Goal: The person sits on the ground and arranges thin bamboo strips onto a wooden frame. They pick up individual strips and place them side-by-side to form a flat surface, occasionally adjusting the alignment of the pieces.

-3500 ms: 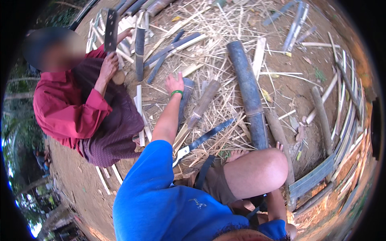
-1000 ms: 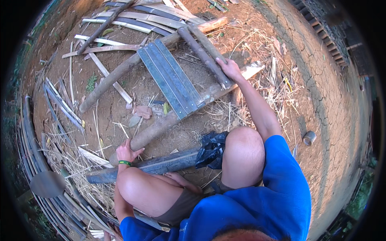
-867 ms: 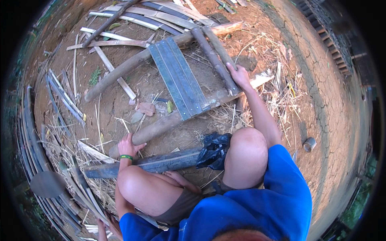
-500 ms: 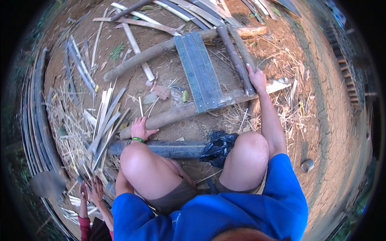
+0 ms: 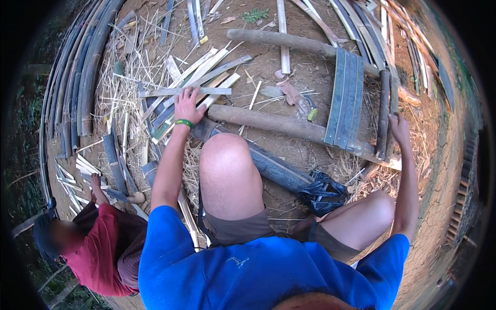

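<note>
My left hand (image 5: 188, 107), wearing a green wristband, is over a pile of split bamboo strips (image 5: 214, 92). Its fingers are spread, and the fingertips lie at a pale strip (image 5: 160, 93) across the pile. To the right, my right hand (image 5: 399, 129) is closed round the outer of two short wooden poles (image 5: 394, 95). The inner, darker pole (image 5: 383, 113) lies beside it. Both poles cross two round logs (image 5: 274, 122). Dark flattened bamboo slats (image 5: 345, 98), fixed with nails, also span the logs.
A thick bamboo pole (image 5: 274, 164) lies before my knees, a black plastic bag (image 5: 324, 192) at its right end. Long bamboo poles (image 5: 90, 77) line the left side. At lower left, a person in a red top (image 5: 106, 248) works among cut strips. Bamboo scraps litter the dirt.
My view has turned left. My left hand has left the near log's end and reached to the bamboo strips. My right hand stays at the outer short pole.
</note>
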`<state>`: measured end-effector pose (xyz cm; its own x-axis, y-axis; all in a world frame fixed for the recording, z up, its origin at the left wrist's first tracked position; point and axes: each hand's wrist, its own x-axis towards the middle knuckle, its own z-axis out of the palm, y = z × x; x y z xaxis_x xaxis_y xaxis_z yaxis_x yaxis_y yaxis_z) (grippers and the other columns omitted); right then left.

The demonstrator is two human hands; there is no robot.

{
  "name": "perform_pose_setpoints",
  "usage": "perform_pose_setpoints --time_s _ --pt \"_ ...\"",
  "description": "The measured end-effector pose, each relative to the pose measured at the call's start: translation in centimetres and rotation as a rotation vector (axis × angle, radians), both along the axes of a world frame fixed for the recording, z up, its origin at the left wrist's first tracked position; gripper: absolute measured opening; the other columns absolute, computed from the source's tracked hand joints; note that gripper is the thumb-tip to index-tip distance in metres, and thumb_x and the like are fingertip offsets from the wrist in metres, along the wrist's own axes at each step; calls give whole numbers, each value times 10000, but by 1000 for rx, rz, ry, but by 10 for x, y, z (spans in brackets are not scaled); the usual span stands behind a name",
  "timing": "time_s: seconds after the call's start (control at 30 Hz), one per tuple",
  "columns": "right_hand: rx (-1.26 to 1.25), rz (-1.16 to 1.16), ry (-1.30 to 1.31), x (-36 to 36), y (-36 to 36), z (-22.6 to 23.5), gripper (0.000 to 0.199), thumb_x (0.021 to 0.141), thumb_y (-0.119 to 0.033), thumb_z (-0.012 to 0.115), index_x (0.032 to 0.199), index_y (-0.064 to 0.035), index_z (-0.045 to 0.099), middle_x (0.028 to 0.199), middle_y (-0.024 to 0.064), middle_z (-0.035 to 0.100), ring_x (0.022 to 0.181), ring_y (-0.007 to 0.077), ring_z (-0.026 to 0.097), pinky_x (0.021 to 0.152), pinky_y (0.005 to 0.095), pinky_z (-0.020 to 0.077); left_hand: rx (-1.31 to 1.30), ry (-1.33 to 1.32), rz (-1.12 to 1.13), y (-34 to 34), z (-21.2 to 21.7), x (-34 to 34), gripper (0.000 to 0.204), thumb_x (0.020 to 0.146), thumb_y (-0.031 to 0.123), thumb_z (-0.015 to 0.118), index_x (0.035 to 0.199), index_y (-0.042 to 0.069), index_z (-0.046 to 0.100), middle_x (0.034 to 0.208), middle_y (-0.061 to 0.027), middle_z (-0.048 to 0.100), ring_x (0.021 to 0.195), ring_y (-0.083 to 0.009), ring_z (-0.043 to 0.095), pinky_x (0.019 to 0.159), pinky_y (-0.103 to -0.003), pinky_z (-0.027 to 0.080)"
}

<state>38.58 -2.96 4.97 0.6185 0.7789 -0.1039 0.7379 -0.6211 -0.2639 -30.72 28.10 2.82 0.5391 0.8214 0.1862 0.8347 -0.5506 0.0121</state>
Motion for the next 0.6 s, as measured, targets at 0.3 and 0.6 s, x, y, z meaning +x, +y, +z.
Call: perform_pose_setpoints --time_s 0.3,0.6 --pt "-152 524 224 -169 146 99 465 982 -367 568 1249 11 606 1152 215 684 1047 307 678 946 411 511 -94 321 -274 61 -3 4 341 880 366 660 1165 184 615 1300 -78 513 1252 -289 483 1041 -495 395" --pt "-50 755 587 -323 164 49 570 948 -461 614 1333 -42 579 1223 239 652 1135 322 646 1003 407 497 60 -187 -366 74 81 76 258 936 372 626 1043 146 560 996 -124 650 853 -342 661 742 -467 546"
